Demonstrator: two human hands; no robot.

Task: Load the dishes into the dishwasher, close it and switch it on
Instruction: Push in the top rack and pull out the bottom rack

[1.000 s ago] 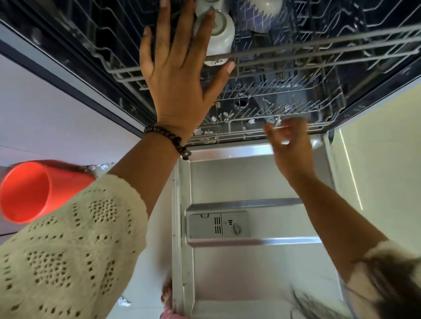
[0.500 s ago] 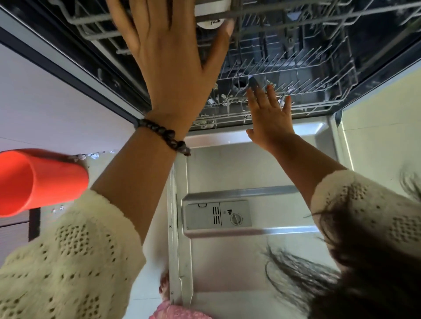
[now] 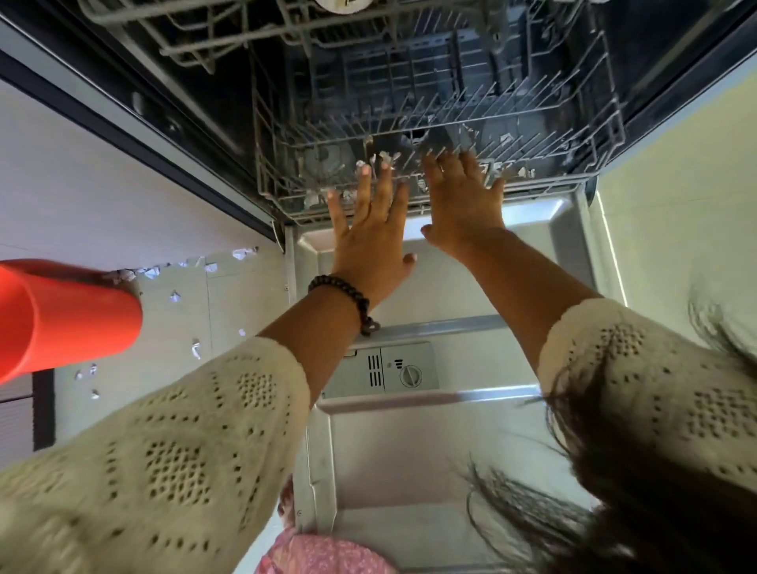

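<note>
While the dishwasher door [image 3: 450, 450] lies fully open, both hands reach to the lower rack's [image 3: 532, 135] near edge. Left hand [image 3: 370, 241] has a flat, fully open grip, fingers straight, holding nothing, fingertips at the rack wire. Right hand [image 3: 461, 205] likewise open and flat, just beside it to the right. Upper rack [image 3: 184, 45] sits far left, a white dish [image 3: 342, 4] barely showing at the top edge. Orange cup [image 3: 61, 315] at left. Detergent dispenser [image 3: 389, 370] on the door.

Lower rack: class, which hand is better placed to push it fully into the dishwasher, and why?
Neither clearly: both the left hand and right hand lie flat with straight fingers at the lower rack's front rim. The right looks slightly nearer its middle.
</note>
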